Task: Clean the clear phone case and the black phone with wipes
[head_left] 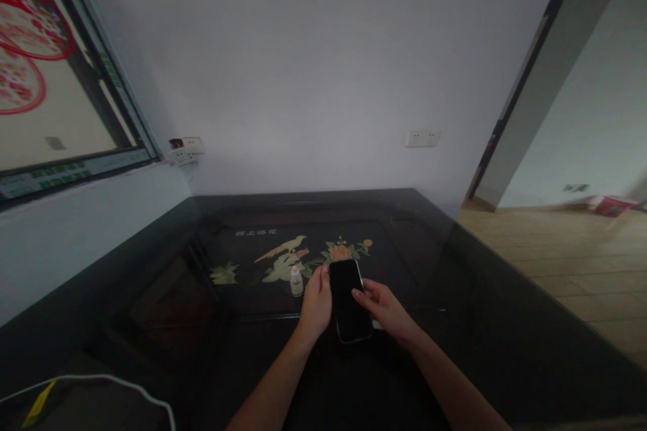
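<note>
A smartphone with a dark screen is held between my two hands, tilted up over the dark table. Along its left edge my left hand grips it, fingers wrapped behind. My right hand holds the right edge, with the thumb lying over the screen. A small white bottle with a pale cap stands upright on the table, just left of my left hand. Something small and white shows under my right hand, mostly hidden.
The glossy black table has a bird-and-flower picture on its top and meets the wall behind. A white cable with a yellow tag lies at the lower left. Wall sockets sit above the table. A window is at the left.
</note>
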`<state>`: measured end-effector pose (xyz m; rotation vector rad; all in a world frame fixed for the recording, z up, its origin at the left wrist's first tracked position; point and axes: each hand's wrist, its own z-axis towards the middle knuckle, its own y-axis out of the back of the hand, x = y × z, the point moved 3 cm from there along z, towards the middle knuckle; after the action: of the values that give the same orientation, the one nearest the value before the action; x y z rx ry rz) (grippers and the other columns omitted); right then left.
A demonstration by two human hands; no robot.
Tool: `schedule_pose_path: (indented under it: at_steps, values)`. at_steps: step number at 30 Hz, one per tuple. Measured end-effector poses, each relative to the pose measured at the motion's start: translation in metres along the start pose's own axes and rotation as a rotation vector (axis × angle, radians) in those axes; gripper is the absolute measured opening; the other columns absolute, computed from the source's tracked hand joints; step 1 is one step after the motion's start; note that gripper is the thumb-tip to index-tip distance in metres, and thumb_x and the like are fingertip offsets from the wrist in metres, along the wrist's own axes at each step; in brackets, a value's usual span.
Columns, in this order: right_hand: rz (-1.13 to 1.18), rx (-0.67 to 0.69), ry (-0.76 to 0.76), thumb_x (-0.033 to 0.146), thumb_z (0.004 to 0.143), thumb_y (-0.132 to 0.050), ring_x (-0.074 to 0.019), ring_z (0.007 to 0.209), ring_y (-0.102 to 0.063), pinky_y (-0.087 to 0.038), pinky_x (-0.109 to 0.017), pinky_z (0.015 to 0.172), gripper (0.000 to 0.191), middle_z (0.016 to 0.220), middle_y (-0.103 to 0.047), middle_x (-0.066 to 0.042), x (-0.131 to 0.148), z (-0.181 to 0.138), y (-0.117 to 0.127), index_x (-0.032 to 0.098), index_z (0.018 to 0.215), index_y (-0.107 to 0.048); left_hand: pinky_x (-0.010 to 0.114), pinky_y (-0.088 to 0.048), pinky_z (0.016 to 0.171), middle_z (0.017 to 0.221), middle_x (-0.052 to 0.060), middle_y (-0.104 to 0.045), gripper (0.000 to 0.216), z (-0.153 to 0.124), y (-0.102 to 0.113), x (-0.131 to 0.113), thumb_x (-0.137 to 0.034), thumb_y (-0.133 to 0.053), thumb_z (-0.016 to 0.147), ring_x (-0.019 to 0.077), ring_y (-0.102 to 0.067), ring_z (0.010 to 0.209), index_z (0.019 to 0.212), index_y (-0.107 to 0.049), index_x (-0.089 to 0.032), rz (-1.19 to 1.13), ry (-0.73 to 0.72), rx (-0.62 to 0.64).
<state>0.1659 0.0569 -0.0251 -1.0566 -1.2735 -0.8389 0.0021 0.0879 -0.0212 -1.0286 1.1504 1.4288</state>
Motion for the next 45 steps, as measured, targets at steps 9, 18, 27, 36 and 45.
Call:
schedule_pose_path:
  at_steps: [9, 18, 27, 36, 45]
  values:
    - [0.215, 0.115, -0.042, 0.048, 0.089, -0.074, -0.0230, 0.094, -0.073, -0.054, -0.037, 0.088, 0.043, 0.105, -0.076, -0.008, 0.000, -0.001, 0.001, 0.018, 0.119, -0.068, 0.037, -0.037, 0.115, 0.130, 0.007, -0.065, 0.045, 0.000, 0.008, -0.026, -0.053, -0.038, 0.104, 0.0221, -0.056, 0.126, 0.128, -0.061, -0.021, -0.150, -0.148, 0.271]
    - [0.360, 0.250, -0.070, 0.045, 0.088, -0.077, -0.0222, 0.098, -0.073, -0.054, -0.037, 0.092, 0.037, 0.103, -0.076, -0.009, 0.001, -0.006, -0.015, 0.017, 0.112, -0.071, 0.044, -0.049, 0.105, 0.122, 0.010, -0.070, 0.060, -0.014, 0.002, -0.037, -0.066, -0.036, 0.100, 0.0257, -0.066, 0.111, 0.133, -0.056, -0.020, -0.372, -0.012, 0.462]
    - [0.013, 0.004, -0.200, 0.061, 0.085, -0.073, -0.0225, 0.083, -0.074, -0.063, -0.042, 0.075, 0.051, 0.101, -0.069, -0.008, -0.012, -0.005, -0.005, 0.017, 0.111, -0.067, 0.034, -0.052, 0.088, 0.112, 0.006, -0.067, 0.050, -0.016, -0.001, -0.030, -0.062, -0.037, 0.101, 0.0184, -0.063, 0.094, 0.127, -0.053, -0.022, -0.225, -0.037, 0.414]
    - [0.296, 0.175, -0.157, 0.064, 0.091, -0.063, -0.0269, 0.107, -0.071, -0.056, -0.051, 0.094, 0.052, 0.115, -0.072, -0.013, -0.004, -0.011, 0.000, 0.018, 0.114, -0.067, 0.038, -0.046, 0.103, 0.127, 0.010, -0.059, 0.039, -0.025, 0.002, -0.048, -0.037, -0.055, 0.098, 0.0222, -0.058, 0.115, 0.134, -0.050, -0.022, 0.175, -0.251, 0.408]
    - [0.315, 0.155, -0.165, 0.055, 0.091, -0.069, -0.0202, 0.092, -0.071, -0.057, -0.048, 0.094, 0.039, 0.090, -0.073, -0.004, 0.003, -0.013, 0.001, 0.016, 0.093, -0.070, 0.044, -0.042, 0.111, 0.130, 0.012, -0.053, 0.051, -0.026, -0.001, -0.046, -0.032, -0.060, 0.092, 0.0258, -0.051, 0.126, 0.141, -0.048, -0.021, 0.433, -0.361, 0.336]
